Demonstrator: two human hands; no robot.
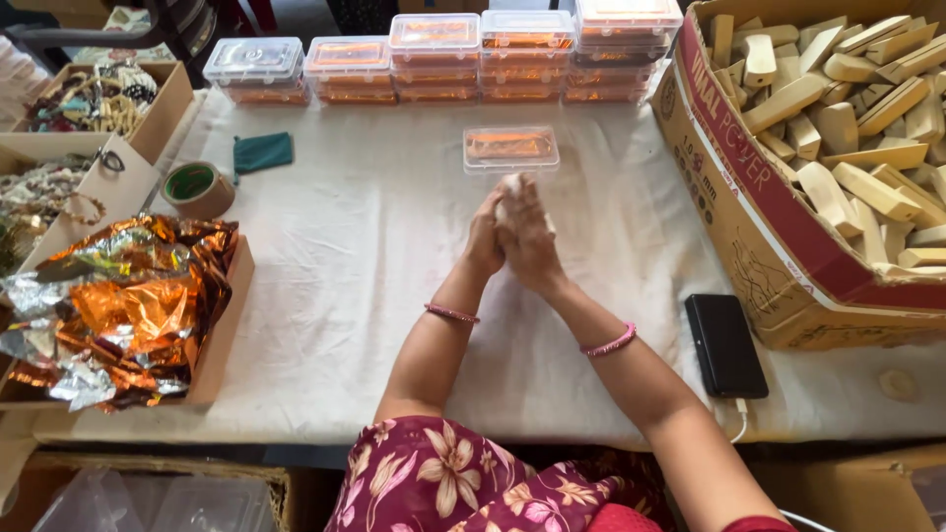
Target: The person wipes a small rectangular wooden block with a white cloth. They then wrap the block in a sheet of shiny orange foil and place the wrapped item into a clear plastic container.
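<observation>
My left hand (pixel 484 239) and my right hand (pixel 532 241) are pressed together over the middle of the white cloth-covered table (pixel 374 246). Between the fingertips shows a small pale object (pixel 511 187); most of it is hidden and I cannot tell what it is. Just beyond the hands lies a closed clear plastic box (pixel 511 147) with orange contents. Each wrist wears a pink bangle.
Stacks of similar filled boxes (pixel 439 54) line the far edge. A large cardboard carton of pale wooden blocks (pixel 838 108) stands right, a black phone (pixel 725 345) beside it. Left: a box of orange and silver foil (pixel 118 305), a tape roll (pixel 197 187), a green pouch (pixel 262 152), boxes of beads (pixel 94 99).
</observation>
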